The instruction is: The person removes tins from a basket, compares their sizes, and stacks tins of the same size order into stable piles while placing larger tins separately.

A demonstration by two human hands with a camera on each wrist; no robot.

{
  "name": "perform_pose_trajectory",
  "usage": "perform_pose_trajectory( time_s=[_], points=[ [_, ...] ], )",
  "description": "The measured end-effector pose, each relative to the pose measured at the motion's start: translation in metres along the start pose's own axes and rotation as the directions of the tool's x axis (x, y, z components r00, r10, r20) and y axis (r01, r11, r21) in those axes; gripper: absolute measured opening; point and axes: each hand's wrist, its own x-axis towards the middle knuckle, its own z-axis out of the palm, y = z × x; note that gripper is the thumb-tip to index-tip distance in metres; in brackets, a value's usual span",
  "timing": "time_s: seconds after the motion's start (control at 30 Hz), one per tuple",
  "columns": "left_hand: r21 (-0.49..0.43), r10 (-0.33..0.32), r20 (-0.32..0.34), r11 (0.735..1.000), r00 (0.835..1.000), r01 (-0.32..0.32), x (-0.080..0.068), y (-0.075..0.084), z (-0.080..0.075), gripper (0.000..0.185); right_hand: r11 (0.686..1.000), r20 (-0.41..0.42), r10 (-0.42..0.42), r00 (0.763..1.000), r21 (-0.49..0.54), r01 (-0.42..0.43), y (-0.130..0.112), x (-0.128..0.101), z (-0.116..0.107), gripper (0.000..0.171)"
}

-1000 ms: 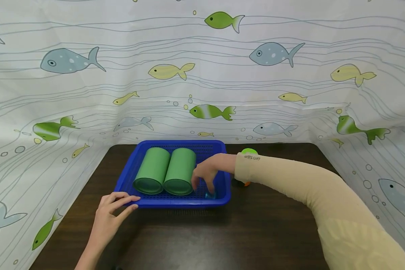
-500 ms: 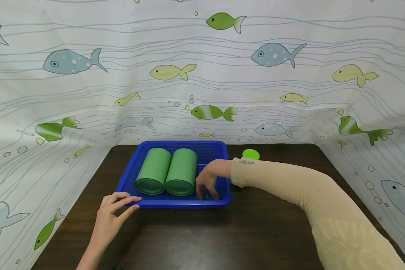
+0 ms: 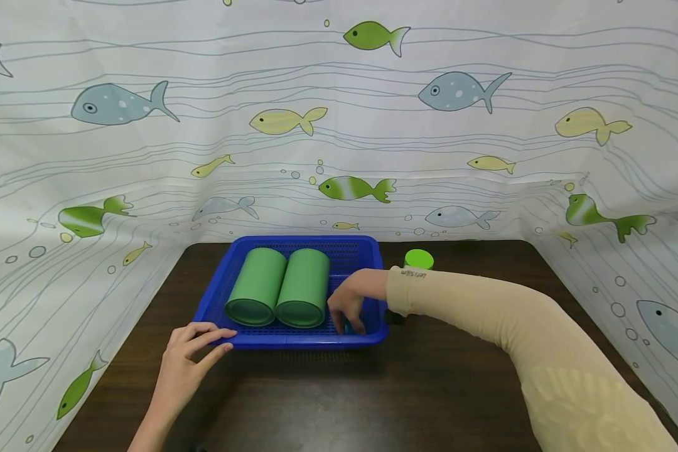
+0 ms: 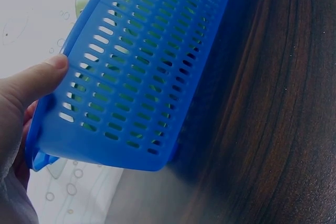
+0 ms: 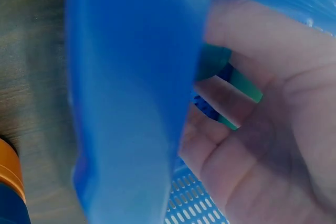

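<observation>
A blue plastic basket (image 3: 299,341) with slotted walls stands on the table. At its near left corner my left hand (image 3: 183,355) grips the rim, with the thumb (image 4: 50,74) on the outer wall. My right hand (image 3: 351,298) reaches down into the basket's near right part. Between its thumb and fingers it pinches a small blue-teal thing (image 5: 212,60), mostly hidden by the hand and the basket wall. Left of that hand, two green cylindrical cans (image 3: 258,285) lie side by side in the basket.
Right of the basket, a container with a bright green lid (image 3: 419,258) stands partly behind the right sleeve (image 3: 457,298). An orange and dark blue thing (image 5: 10,174) shows outside the basket. A fish-patterned sheet (image 3: 339,138) hangs around the dark wooden table (image 3: 339,402).
My right hand has moved lower into the basket, and its fingers have closed round the small blue-teal thing. The left hand keeps its hold on the rim.
</observation>
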Motion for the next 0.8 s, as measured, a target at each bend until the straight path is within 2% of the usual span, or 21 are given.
perform_pose_trajectory(
  time_s=[0.2, 0.4, 0.63, 0.8],
  points=[
    [-0.002, 0.004, -0.003, 1.0, 1.0, -0.004, 0.0, 0.0, 0.0, 0.04, 0.999, -0.048, -0.019, 0.999, -0.047, 0.016, 0.005, -0.008, -0.004, 0.047],
    [-0.002, 0.009, -0.008, 1.0, 1.0, -0.009, 0.0, 0.0, 0.0, 0.041, 0.999, -0.098, -0.033, 0.995, 0.034, 0.036, 0.008, -0.024, -0.01, 0.05],
    [-0.005, 0.008, -0.008, 1.0, 1.0, -0.008, 0.0, 0.0, 0.0, 0.041, 0.997, -0.148, 0.01, 0.989, 0.074, 0.001, 0.012, -0.042, -0.013, 0.065],
    [0.006, -0.008, 0.004, 1.0, 1.0, 0.008, 0.0, 0.001, 0.0, 0.041, 0.994, -0.214, 0.035, 0.976, 0.105, -0.012, 0.018, -0.054, -0.013, 0.063]
  ],
)
